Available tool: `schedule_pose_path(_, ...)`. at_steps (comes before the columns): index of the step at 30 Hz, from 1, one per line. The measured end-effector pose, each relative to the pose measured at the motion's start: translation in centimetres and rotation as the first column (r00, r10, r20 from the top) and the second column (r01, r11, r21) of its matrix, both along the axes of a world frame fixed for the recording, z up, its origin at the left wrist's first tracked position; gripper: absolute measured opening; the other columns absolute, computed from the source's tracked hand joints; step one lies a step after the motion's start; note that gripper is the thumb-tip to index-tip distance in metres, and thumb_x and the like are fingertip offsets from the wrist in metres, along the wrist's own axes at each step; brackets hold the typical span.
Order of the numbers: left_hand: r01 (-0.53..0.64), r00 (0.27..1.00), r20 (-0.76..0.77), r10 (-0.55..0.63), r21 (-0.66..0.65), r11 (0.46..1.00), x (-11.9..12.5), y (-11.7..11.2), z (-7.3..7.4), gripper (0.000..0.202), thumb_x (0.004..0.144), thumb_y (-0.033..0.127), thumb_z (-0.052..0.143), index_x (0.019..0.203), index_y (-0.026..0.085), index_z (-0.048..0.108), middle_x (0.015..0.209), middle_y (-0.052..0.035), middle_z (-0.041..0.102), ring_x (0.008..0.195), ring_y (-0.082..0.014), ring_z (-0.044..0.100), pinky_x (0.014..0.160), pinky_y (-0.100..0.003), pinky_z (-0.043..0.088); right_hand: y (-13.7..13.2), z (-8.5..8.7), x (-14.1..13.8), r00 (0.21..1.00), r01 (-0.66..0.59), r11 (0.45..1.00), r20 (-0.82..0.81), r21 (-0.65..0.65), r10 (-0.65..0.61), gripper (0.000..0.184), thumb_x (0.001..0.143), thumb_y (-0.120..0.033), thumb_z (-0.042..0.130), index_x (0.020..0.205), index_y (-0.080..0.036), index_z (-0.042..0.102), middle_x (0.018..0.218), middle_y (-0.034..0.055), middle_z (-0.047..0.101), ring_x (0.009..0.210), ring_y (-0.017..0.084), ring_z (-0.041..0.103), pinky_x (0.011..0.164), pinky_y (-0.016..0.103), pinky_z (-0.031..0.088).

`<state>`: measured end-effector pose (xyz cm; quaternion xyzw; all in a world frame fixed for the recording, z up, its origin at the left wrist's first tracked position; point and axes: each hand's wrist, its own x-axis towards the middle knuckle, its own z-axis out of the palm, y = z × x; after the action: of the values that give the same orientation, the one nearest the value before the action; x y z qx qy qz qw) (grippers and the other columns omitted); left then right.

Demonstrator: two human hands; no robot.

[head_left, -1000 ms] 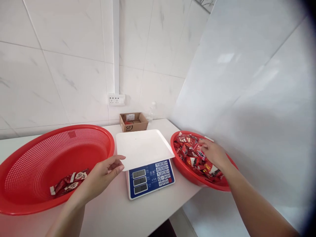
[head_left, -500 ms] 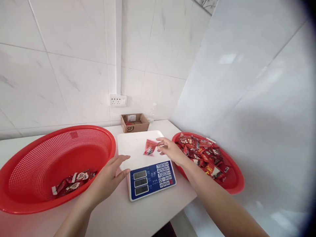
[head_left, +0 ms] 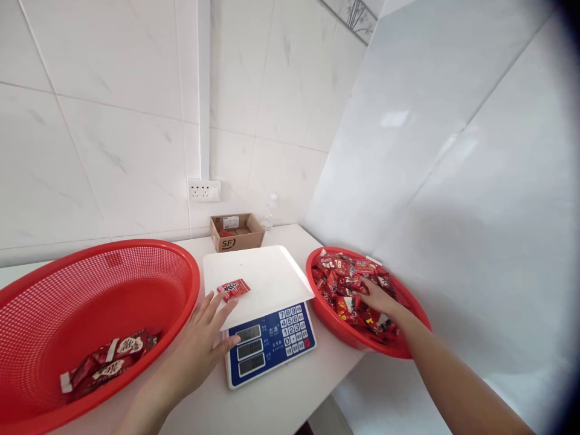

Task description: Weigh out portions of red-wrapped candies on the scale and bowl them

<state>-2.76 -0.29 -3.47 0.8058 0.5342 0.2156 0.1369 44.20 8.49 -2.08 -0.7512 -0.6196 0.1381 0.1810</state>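
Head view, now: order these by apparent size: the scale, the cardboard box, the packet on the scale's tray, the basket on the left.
1. Left basket, though the picture's edge cuts it off
2. Scale
3. Cardboard box
4. Packet

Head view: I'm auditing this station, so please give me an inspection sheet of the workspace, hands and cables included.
Surface: white table.
Things: digital scale with one red packet on its pan; red packets in the left basket, many more packets in the right basket.
Clutter: cardboard box and transparent bottle behind the scale.
Left hand: fingers spread at the pan's near left corner; contact unclear.
Right hand: among the right basket's packets; grip unclear.
Cables: nothing seen.
Surroundings: tiled wall, socket, white trunking.
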Motion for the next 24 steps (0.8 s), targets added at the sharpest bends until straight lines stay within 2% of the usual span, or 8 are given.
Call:
schedule_pose_path(2, -0.008, 1.000, -0.006, 0.008, -0.006, 1.000, 0.0, 0.1, -0.2, 0.055, 0.092, 0.052, 0.042, 0.142, 0.030, 0.038, 0.155, -0.0082, 0.024, 0.142, -0.0353, 0.014, 0.107, -0.060, 0.027, -0.5, -0.3, -0.4, 0.996, -0.092, 0.995, -0.002, -0.036, 0.092, 0.059, 0.076, -0.030, 0.059, 0.132, -0.015, 0.048, 0.136, 0.0126, 0.051, 0.128, 0.029, 0.044, 0.107, 0.039, 0.035)
schedule_pose_path(5, -0.034, 0.999, -0.002, 0.034, 0.004, 0.999, 0.1, 0.3, -0.6, 0.054, 0.092, 0.051, 0.041, 0.142, 0.030, 0.039, 0.155, -0.0074, 0.022, 0.142, -0.0352, 0.012, 0.106, -0.061, 0.028, -0.7, -0.3, -0.9, 0.985, -0.173, 0.981, 0.010, -0.091, 0.175, 0.059, 0.073, -0.025, 0.060, 0.131, -0.021, 0.051, 0.128, 0.0079, 0.058, 0.119, 0.027, 0.053, 0.102, 0.036, 0.040)
schedule_pose_path(9, -0.053, 0.999, 0.004, 0.052, 0.014, 0.999, 0.1, 0.5, -1.1, 0.053, 0.092, 0.050, 0.043, 0.141, 0.031, 0.040, 0.156, -0.0068, 0.022, 0.143, -0.0354, 0.012, 0.106, -0.060, 0.030, -0.1, -0.3, 0.0, 0.988, -0.119, 0.981, 0.075, -0.154, 0.132, 0.055, 0.074, -0.021, 0.057, 0.129, -0.018, 0.052, 0.117, 0.0098, 0.064, 0.109, 0.027, 0.059, 0.095, 0.037, 0.044)
schedule_pose_path(13, -0.068, 0.998, 0.001, 0.068, 0.005, 0.998, 0.1, 0.4, -0.9, 0.053, 0.091, 0.051, 0.042, 0.141, 0.032, 0.040, 0.156, -0.0059, 0.023, 0.143, -0.0353, 0.012, 0.105, -0.060, 0.031, 1.1, -0.9, 0.7, 0.984, -0.026, 0.984, 0.170, -0.179, 0.056, 0.067, 0.076, -0.024, 0.058, 0.139, -0.012, 0.040, 0.138, 0.0189, 0.045, 0.122, 0.030, 0.049, 0.099, 0.038, 0.040)
schedule_pose_path(15, -0.077, 0.997, -0.013, 0.077, -0.017, 0.997, 0.1, 0.4, -0.7, 0.054, 0.092, 0.052, 0.041, 0.141, 0.031, 0.039, 0.156, -0.0062, 0.022, 0.143, -0.0346, 0.010, 0.106, -0.059, 0.030, 1.4, -1.4, 0.6, 0.976, 0.007, 0.977, 0.212, -0.212, 0.039, 0.077, 0.073, -0.026, 0.063, 0.143, -0.011, 0.035, 0.143, 0.0220, 0.037, 0.121, 0.033, 0.050, 0.096, 0.039, 0.043)
schedule_pose_path(17, -0.080, 0.997, -0.016, 0.080, -0.014, 0.997, 0.1, 0.4, -0.7, 0.055, 0.092, 0.052, 0.040, 0.142, 0.030, 0.038, 0.156, -0.0071, 0.022, 0.143, -0.0343, 0.010, 0.106, -0.059, 0.030, 1.6, -1.8, 0.4, 0.967, 0.015, 0.971, 0.249, -0.238, 0.046, 0.079, 0.072, -0.030, 0.066, 0.143, -0.014, 0.035, 0.144, 0.0217, 0.034, 0.116, 0.034, 0.053, 0.093, 0.039, 0.044)
schedule_pose_path(19, -0.080, 0.997, -0.002, 0.080, 0.017, 0.997, 0.1, 0.5, -0.8, 0.053, 0.092, 0.050, 0.041, 0.141, 0.029, 0.040, 0.155, -0.0080, 0.023, 0.143, -0.0346, 0.012, 0.105, -0.059, 0.032, 1.6, -2.1, 0.3, 0.956, 0.016, 0.969, 0.288, -0.245, 0.057, 0.074, 0.072, -0.029, 0.066, 0.140, -0.017, 0.041, 0.141, 0.0207, 0.037, 0.110, 0.034, 0.057, 0.092, 0.039, 0.044)
schedule_pose_path(24, -0.096, 0.995, 0.019, 0.095, 0.047, 0.994, 0.1, 0.9, -1.6, 0.052, 0.092, 0.047, 0.042, 0.140, 0.027, 0.042, 0.155, -0.0099, 0.023, 0.142, -0.0349, 0.012, 0.105, -0.058, 0.033, 1.6, -1.9, 0.8, 0.939, 0.001, 0.980, 0.336, -0.197, 0.066, 0.054, 0.072, -0.012, 0.058, 0.125, -0.016, 0.056, 0.126, 0.0183, 0.054, 0.102, 0.030, 0.061, 0.090, 0.038, 0.043)
